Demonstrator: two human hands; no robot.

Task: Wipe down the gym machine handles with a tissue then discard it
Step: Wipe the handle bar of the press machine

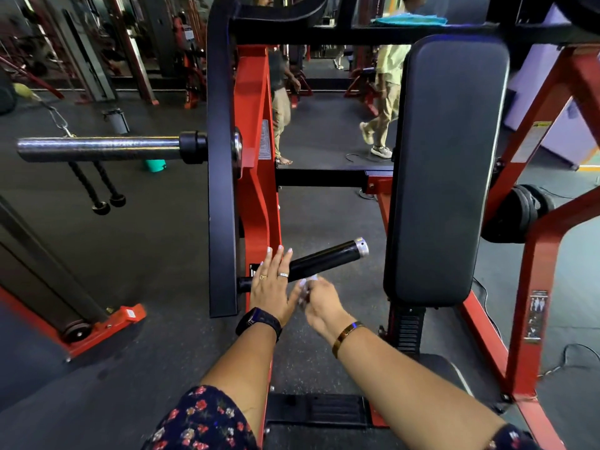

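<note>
Since the head view is the only one, I judge everything from it. In the lower centre of the frame my left hand (271, 287) lies flat across the root of the black handle (328, 259), its fingers (280, 263) straight, close together and gripping nothing. Just to its right my right hand (321, 303) is blurred, but its fingers look curled around the white tissue (307, 287). The tissue is bunched at the near side of the handle, close to my left thumb.

The wad looks small for the bar, so I think it could slip out or shred if I drag it hard toward the silver end cap (362, 246). My flat left hand covers the handle's root, so that stretch may go unwiped unless I lift the hand away. Rushing could also wipe only the near face and miss the far side. The tall dark pad (448, 170) at centre right stands near the cap, and my knuckles could knock it on a long stroke. No bin shows anywhere in the frame.
</note>
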